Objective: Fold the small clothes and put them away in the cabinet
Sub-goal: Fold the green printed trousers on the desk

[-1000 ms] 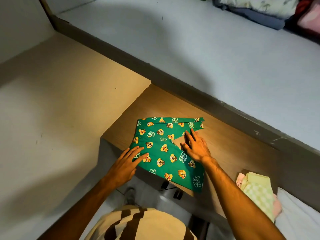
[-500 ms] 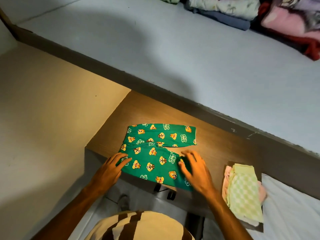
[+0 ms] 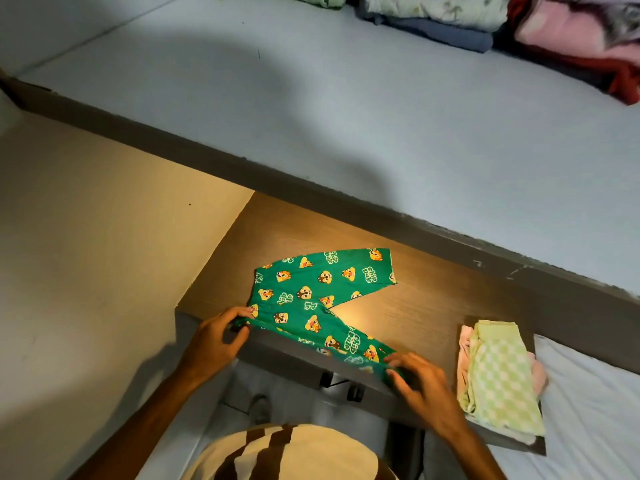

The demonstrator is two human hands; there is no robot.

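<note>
A small pair of green trousers (image 3: 313,292) printed with cartoon chipmunks lies flat on the wooden ledge (image 3: 433,299), its two legs spread in a V toward the right. My left hand (image 3: 221,336) pinches the waist corner at the ledge's front edge. My right hand (image 3: 420,386) pinches the cuff of the near leg, which hangs over the front edge. The far leg lies untouched.
A folded stack topped with a green-and-white checked cloth (image 3: 498,379) over pink fabric sits on the ledge to the right. Piled clothes (image 3: 519,22) lie at the far side of the pale blue mattress (image 3: 346,109). A beige wall (image 3: 97,254) stands to the left.
The trouser legs, laid side by side half a second ago, now spread apart. Both hands went from pressing flat on the cloth to pinching its near edge.
</note>
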